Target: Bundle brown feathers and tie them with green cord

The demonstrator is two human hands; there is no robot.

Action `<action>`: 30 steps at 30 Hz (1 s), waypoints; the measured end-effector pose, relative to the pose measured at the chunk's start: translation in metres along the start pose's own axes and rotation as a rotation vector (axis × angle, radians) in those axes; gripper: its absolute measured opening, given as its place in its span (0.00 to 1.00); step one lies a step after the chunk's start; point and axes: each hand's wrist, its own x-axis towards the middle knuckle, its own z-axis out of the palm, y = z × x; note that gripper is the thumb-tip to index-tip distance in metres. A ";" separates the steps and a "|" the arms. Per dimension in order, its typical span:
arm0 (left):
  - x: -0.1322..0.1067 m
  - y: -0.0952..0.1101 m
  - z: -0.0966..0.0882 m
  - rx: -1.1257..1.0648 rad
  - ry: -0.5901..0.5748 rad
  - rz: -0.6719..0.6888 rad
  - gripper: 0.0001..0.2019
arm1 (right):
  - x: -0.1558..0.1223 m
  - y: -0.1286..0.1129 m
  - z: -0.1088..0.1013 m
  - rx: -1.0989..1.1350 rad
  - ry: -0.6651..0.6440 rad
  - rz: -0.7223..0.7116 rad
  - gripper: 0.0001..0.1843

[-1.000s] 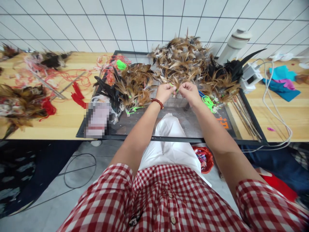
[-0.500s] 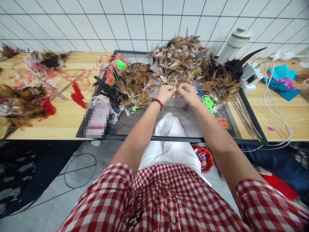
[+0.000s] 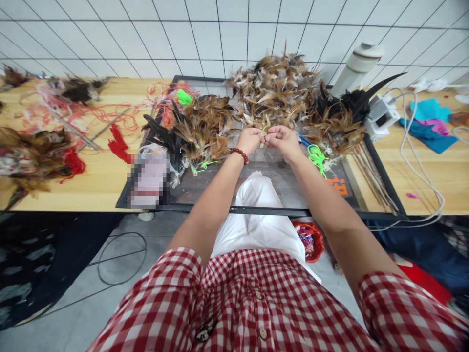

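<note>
My left hand point(image 3: 252, 140), a red bead bracelet at its wrist, pinches a short piece of bright green cord point(image 3: 264, 129). Fingertips of my right hand point(image 3: 282, 141) close on the same cord from the other side, so both hands meet over the dark framed board. Whatever else lies between the fingers is too small to make out. Just beyond them rises a large heap of brown feathers point(image 3: 274, 88). To the left is another pile of brown feathers point(image 3: 208, 122) with green ends, and to the right a loose bundle of green cord point(image 3: 317, 159).
The black-framed board point(image 3: 198, 195) lies on a wooden table. A bottle point(image 3: 357, 68), a white charger point(image 3: 382, 115) with cables and thin sticks point(image 3: 375, 178) are on the right. Red tassels point(image 3: 119, 144) and metal rods point(image 3: 73, 128) lie left. Below is a red basket point(image 3: 311, 242).
My right hand has shifted slightly left and turned, with its fingers now closer against my left fingertips. The green cord now slants up between them. The piles have stayed put.
</note>
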 end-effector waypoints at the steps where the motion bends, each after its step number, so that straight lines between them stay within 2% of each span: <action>1: -0.001 0.002 0.000 -0.018 0.003 -0.021 0.12 | 0.001 0.003 0.000 0.000 0.003 -0.009 0.23; 9: -0.009 0.015 -0.001 -0.138 0.005 -0.066 0.10 | 0.000 0.003 0.002 0.005 -0.019 -0.013 0.24; 15: -0.011 0.017 -0.001 -0.060 -0.031 -0.028 0.13 | 0.001 -0.003 0.009 -0.002 0.048 0.000 0.17; 20: -0.009 0.013 -0.002 0.006 -0.005 -0.021 0.14 | 0.004 -0.001 0.005 0.027 0.101 0.025 0.18; 22: -0.008 0.011 -0.002 0.028 -0.013 -0.001 0.13 | 0.006 0.002 0.003 0.028 0.097 -0.012 0.19; 25: -0.006 0.008 -0.002 0.081 -0.038 0.044 0.14 | 0.009 0.007 0.000 -0.028 0.102 -0.142 0.21; 30: -0.007 0.009 -0.001 0.219 -0.115 0.096 0.15 | 0.011 0.010 0.000 -0.135 0.126 -0.278 0.18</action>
